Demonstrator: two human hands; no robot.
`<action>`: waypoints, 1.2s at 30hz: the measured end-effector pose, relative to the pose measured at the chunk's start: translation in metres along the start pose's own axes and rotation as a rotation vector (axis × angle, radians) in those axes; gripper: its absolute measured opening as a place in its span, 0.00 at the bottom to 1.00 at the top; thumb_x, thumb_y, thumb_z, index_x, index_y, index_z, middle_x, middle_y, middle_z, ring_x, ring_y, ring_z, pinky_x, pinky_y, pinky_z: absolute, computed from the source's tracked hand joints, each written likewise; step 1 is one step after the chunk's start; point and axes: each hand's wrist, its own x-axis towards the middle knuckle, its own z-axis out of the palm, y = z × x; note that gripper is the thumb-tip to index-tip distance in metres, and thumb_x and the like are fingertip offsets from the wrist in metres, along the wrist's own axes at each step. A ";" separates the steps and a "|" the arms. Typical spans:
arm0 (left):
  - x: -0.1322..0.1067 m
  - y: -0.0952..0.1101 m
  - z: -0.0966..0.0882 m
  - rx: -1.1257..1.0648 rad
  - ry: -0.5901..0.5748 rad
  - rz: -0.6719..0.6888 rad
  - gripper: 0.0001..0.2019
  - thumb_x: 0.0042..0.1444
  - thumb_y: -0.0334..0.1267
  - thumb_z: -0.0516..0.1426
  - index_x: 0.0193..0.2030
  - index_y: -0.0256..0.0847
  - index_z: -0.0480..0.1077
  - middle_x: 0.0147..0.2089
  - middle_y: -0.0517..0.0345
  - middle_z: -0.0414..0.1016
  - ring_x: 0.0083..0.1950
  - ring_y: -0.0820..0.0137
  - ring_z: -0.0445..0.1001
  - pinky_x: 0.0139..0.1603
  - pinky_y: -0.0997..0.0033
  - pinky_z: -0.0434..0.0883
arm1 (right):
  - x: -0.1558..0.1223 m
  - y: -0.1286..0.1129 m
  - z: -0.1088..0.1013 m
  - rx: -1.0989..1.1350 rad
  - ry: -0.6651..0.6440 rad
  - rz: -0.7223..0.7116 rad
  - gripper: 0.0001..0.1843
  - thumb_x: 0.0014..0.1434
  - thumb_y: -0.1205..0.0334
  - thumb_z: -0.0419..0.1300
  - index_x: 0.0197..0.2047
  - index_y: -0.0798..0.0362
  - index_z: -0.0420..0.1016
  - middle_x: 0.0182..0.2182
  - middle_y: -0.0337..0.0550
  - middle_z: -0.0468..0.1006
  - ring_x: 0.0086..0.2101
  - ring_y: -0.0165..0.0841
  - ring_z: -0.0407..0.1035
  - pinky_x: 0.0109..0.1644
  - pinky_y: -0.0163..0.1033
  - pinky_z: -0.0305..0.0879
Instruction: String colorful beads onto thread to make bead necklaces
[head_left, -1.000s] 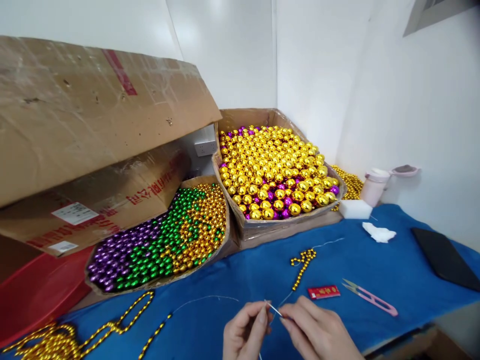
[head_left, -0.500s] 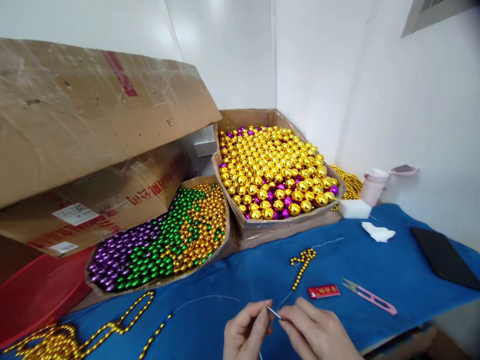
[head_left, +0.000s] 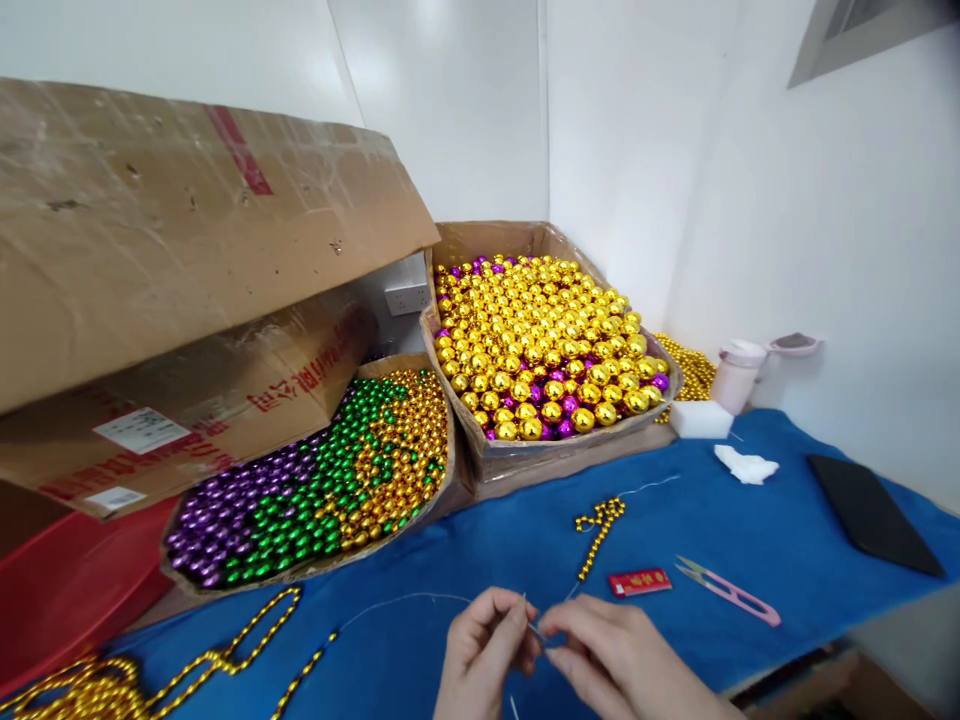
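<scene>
My left hand (head_left: 484, 650) and my right hand (head_left: 619, 660) meet at the bottom centre over the blue cloth (head_left: 750, 540). Both are pinched on a thin needle (head_left: 536, 632) with a pale thread (head_left: 405, 600) running off to the left. A short string of small gold beads (head_left: 598, 525) lies on the cloth just beyond my hands. A tray of purple, green and gold beads (head_left: 315, 480) sits to the left, and a box of larger gold and purple balls (head_left: 544, 345) behind.
Pink thread snips (head_left: 726, 590) and a small red packet (head_left: 639, 582) lie right of my hands. A black phone (head_left: 870, 512), a white tissue (head_left: 745, 465), a white block (head_left: 700, 419) and a pink cup (head_left: 735, 375) sit at the right. Gold bead strands (head_left: 112, 685) lie at bottom left under a large cardboard flap (head_left: 187, 220).
My hands have drawn closer together around the needle, and the view has shifted slightly to the right and up.
</scene>
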 end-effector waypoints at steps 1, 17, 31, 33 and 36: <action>0.001 0.001 0.002 -0.030 0.015 -0.007 0.12 0.46 0.43 0.65 0.26 0.36 0.73 0.19 0.61 0.70 0.22 0.76 0.64 0.25 0.77 0.62 | 0.000 -0.001 0.000 0.218 -0.060 0.087 0.11 0.65 0.59 0.49 0.43 0.47 0.72 0.31 0.37 0.78 0.26 0.26 0.74 0.29 0.28 0.68; 0.055 0.017 0.017 0.104 0.139 0.254 0.13 0.48 0.45 0.62 0.24 0.37 0.70 0.23 0.62 0.68 0.27 0.73 0.65 0.29 0.75 0.63 | 0.057 0.020 -0.070 0.165 0.370 -0.070 0.14 0.67 0.59 0.47 0.35 0.53 0.70 0.30 0.41 0.75 0.28 0.27 0.69 0.34 0.35 0.66; 0.086 0.090 0.065 0.171 0.030 0.460 0.11 0.54 0.44 0.56 0.27 0.39 0.65 0.25 0.64 0.65 0.27 0.74 0.64 0.28 0.77 0.63 | 0.179 -0.068 -0.227 -0.033 0.482 -0.261 0.20 0.67 0.49 0.40 0.39 0.56 0.62 0.17 0.25 0.63 0.14 0.14 0.58 0.23 0.25 0.51; 0.086 0.086 0.051 0.216 0.047 0.450 0.12 0.55 0.45 0.55 0.27 0.39 0.64 0.25 0.64 0.64 0.27 0.74 0.64 0.28 0.77 0.63 | 0.182 -0.080 -0.229 -0.110 0.464 -0.323 0.18 0.68 0.51 0.41 0.40 0.55 0.64 0.17 0.26 0.62 0.16 0.16 0.58 0.22 0.25 0.53; 0.083 0.069 0.025 0.317 0.059 0.432 0.12 0.56 0.46 0.54 0.28 0.40 0.64 0.25 0.64 0.63 0.27 0.73 0.64 0.27 0.76 0.63 | 0.178 -0.089 -0.222 -0.167 0.265 -0.312 0.11 0.68 0.58 0.45 0.46 0.52 0.65 0.23 0.32 0.70 0.20 0.20 0.64 0.23 0.27 0.59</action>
